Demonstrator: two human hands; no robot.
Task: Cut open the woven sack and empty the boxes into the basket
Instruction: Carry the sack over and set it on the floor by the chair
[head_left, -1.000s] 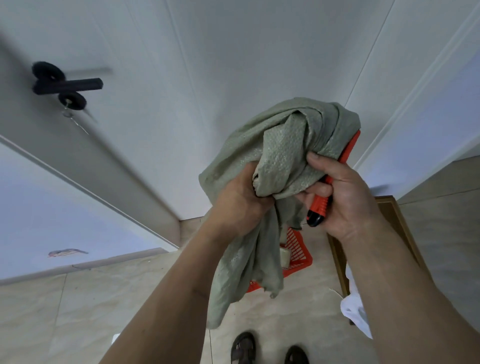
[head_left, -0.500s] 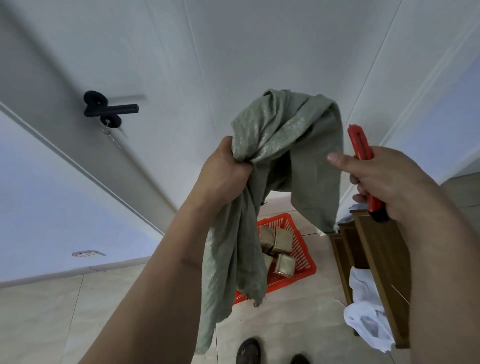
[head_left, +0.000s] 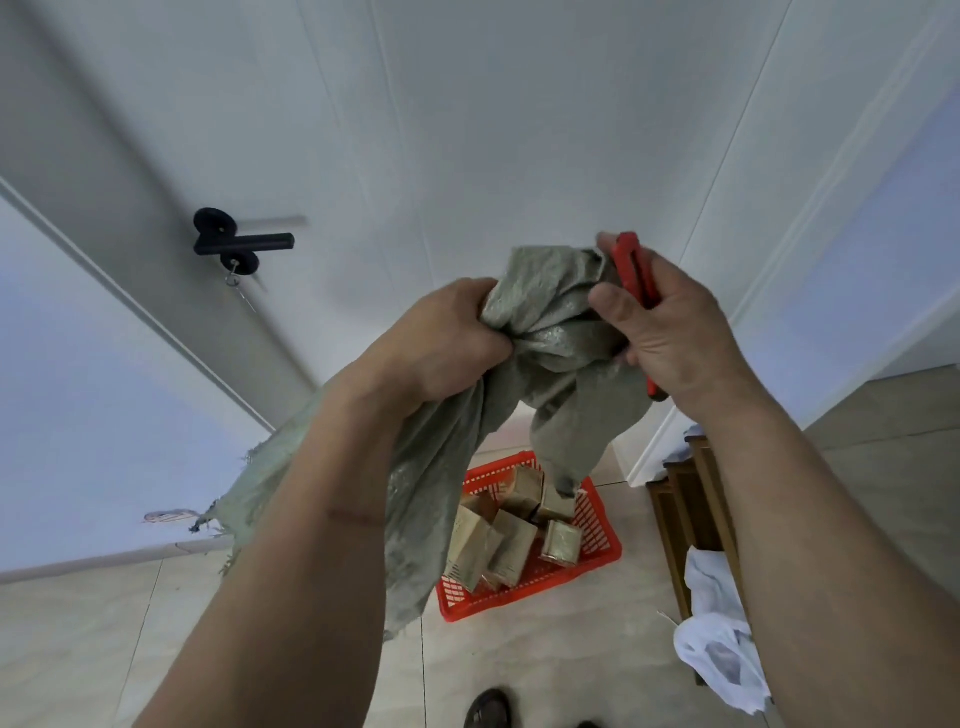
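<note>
The grey-green woven sack hangs limp and bunched between my hands, held up in front of a white door. My left hand grips its crumpled top on the left. My right hand pinches the sack on the right and also holds a red utility knife against the palm. A frayed sack end trails behind my left forearm. Below on the tiled floor stands the red plastic basket with several tan cardboard boxes lying in it.
A white door with a black lever handle fills the view ahead. A wooden rack stands at the right with a white plastic bag on it. My sandalled foot shows at the bottom edge.
My right hand, which had come off the sack half a second ago, has returned and taken hold of it beside my left hand. The sack is lower and more bunched; the basket shows more.
</note>
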